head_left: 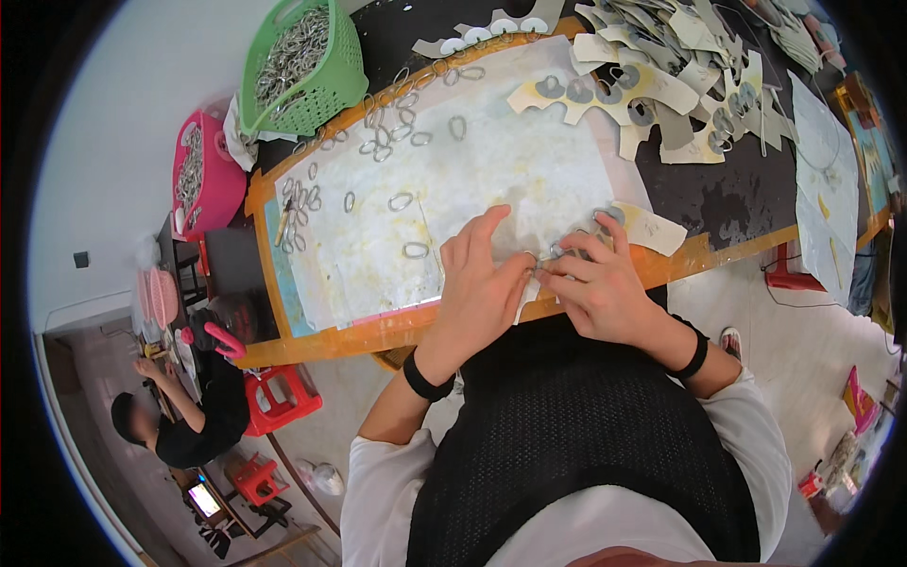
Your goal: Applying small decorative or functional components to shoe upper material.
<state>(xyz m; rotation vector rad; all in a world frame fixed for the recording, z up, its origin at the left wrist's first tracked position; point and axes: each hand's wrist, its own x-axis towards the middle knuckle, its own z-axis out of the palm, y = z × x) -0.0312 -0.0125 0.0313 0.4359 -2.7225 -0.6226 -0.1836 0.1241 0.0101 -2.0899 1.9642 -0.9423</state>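
Observation:
A cream cut-out strip with grey tabs lies at the near edge of the table, partly covered by my right hand. My left hand meets the right at the strip's left end, thumb and fingertips pinched together there while one finger stretches up. The right thumb and index finger pinch the same spot, its other fingers curled above the strip. Small grey and metallic bits show between the fingertips; their exact shape is hidden. Loose oval metal rings lie on the white paper left of my hands.
A green basket and a pink basket, both full of metal rings, stand at the far left. Many cut-out strips pile at the far right. Another scalloped strip lies at the back. Red stools and a seated person are left.

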